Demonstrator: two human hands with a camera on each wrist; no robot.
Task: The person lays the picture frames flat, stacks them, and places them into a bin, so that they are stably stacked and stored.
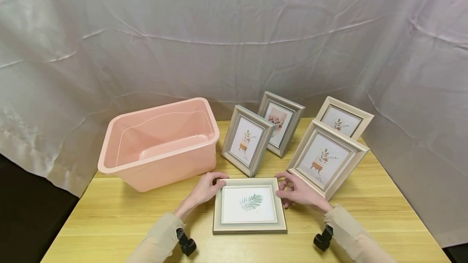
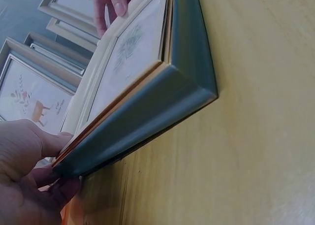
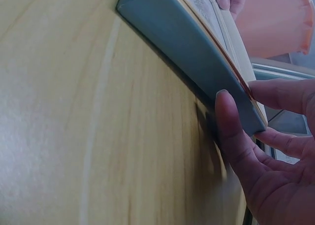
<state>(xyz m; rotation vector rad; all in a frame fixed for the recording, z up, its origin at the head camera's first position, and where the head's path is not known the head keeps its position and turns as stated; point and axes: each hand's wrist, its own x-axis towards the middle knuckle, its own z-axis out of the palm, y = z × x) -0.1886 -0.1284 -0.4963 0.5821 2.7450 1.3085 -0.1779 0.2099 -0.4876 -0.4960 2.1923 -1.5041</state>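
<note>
A pale picture frame with a green feather-like leaf print lies low over the wooden table, near its front. My left hand grips the far left corner, thumb on the face and fingers curled at the underside in the left wrist view. At the far right corner, my right hand holds the same frame. From the right wrist, its thumb presses the blue-grey side while another finger lies over the top edge. The frame's far edge is close to a standing frame with a potted-plant print.
A pink plastic bin stands at the left. Behind and to the right, other frames stand upright: a grey one with a flower print, a cream one beside my right hand, and another cream one behind it. Grey cloth hangs behind.
</note>
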